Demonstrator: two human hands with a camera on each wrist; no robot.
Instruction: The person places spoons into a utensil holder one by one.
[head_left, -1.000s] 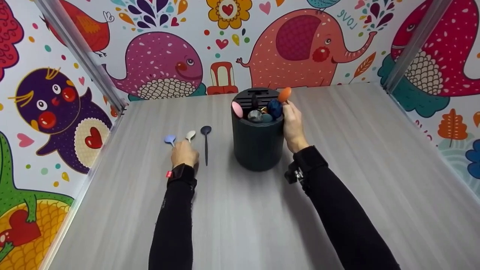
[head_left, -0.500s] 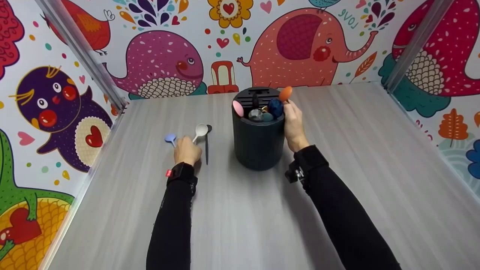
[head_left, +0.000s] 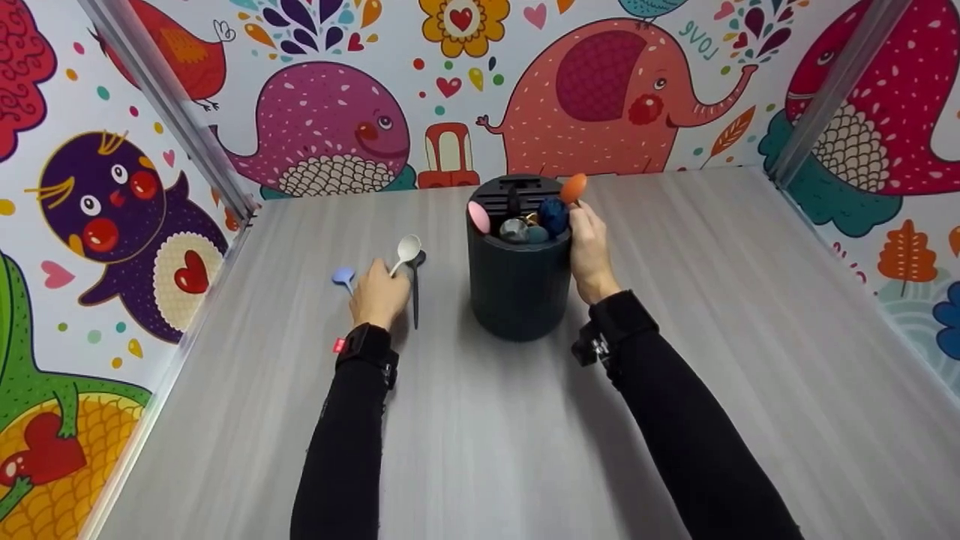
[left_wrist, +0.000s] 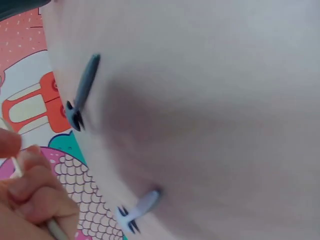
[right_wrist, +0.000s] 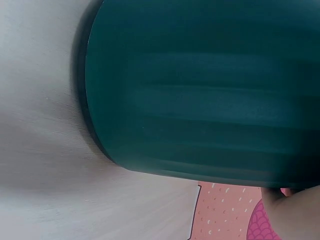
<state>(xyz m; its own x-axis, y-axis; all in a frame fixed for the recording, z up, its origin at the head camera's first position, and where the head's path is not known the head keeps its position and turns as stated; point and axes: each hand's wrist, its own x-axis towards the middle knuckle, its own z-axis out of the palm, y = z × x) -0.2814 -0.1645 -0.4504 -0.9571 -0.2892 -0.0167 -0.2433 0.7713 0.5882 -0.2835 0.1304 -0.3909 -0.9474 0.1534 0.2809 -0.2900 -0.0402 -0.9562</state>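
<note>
My left hand pinches a white spoon by its handle, raised off the table with the bowl pointing away from me. In the left wrist view, curled fingers surround the pale handle. On the table lie a lavender spoon to the left of this hand and a dark spoon to its right. My right hand holds the right side of a dark green utensil holder, near its rim. That holder stands upright and fills most of the right wrist view; some of the right fingers are hidden.
Several utensils poke out of the holder, among them a pink one, an orange one and a dark blue one. A slotted dark lid section covers its back. Cartoon-printed walls border the grey table.
My left hand has lifted the white spoon from the table, shifting it slightly right so its bowl now sits over the dark spoon's head. The right hand and holder stay in place.
</note>
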